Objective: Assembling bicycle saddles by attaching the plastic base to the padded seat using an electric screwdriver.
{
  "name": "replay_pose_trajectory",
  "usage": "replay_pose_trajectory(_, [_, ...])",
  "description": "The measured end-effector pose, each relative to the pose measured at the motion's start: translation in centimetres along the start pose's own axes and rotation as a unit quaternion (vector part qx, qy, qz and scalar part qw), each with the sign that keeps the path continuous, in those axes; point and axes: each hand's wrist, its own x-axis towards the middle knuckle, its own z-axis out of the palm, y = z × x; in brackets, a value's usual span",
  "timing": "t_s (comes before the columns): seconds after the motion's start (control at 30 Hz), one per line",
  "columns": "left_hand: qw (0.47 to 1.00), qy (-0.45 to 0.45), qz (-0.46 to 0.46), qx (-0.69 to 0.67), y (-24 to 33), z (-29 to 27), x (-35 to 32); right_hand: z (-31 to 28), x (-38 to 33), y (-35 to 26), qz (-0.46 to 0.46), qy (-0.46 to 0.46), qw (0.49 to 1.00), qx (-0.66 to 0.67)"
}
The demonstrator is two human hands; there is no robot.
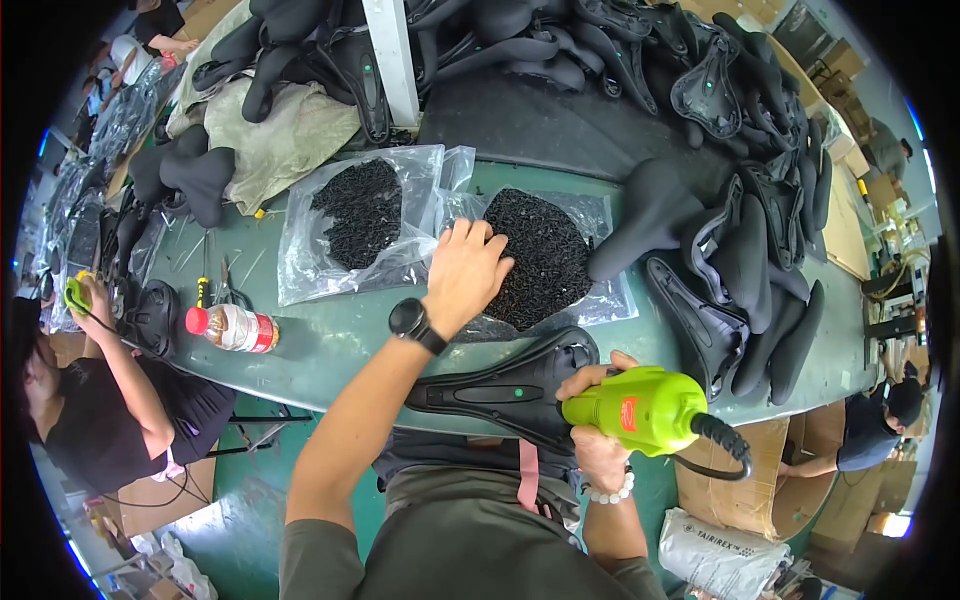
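Observation:
My left hand (468, 272), with a dark watch on its wrist, lies at the left edge of a heap of small black screws (540, 260) on a clear plastic bag. Its fingers are slightly apart and bent, and whether a screw is under the fingertips is hidden. In my right hand (598, 445) is a lime-green electric screwdriver (640, 410) with a black cord. Its front end points left at the rear of an upturned black bicycle saddle (490, 393), which lies at the table's near edge against me. The screwdriver's tip is hidden.
A second bag of screws (362, 215) lies to the left. Saddles (735, 290) are piled right and at the back, around a white post (392, 65). A red-capped bottle (232, 328), scissors (228, 285) and a screwdriver stand left. A co-worker (110, 410) sits at far left.

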Motion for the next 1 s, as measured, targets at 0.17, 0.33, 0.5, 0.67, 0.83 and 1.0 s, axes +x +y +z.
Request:
replay_pose_trajectory(0.17, [1.000, 0.008, 0.007, -0.025, -0.3, 1.0, 0.6, -0.6, 0.1, -1.2, 0.011, 0.035, 0.996, 0.087])
replay_pose_trajectory(0.33, [0.998, 0.022, 0.028, -0.056, 0.0, 0.3, 0.2, -2.2, 0.7, -2.1, -0.058, 0.077, 0.995, 0.013])
replay_pose_trajectory(0.5, [0.997, -0.029, -0.026, -0.063, 0.9, -0.8, -0.3, -2.0, 1.8, -3.6, -0.112, 0.058, 0.988, 0.084])
replay_pose_trajectory(0.67, [0.969, -0.034, 0.185, -0.162, 5.5, -3.4, -2.5, -2.8, 3.1, -4.2, -0.181, -0.009, 0.980, 0.081])
replay_pose_trajectory(0.83, [0.946, -0.050, 0.242, -0.212, 9.6, -4.8, -4.3, -1.3, 3.7, -4.6, -0.239, -0.018, 0.968, 0.069])
replay_pose_trajectory(1.0, [0.944, -0.103, 0.269, -0.162, 9.9, -5.0, -3.9, -1.2, 3.4, -4.5, -0.208, 0.009, 0.969, 0.132])
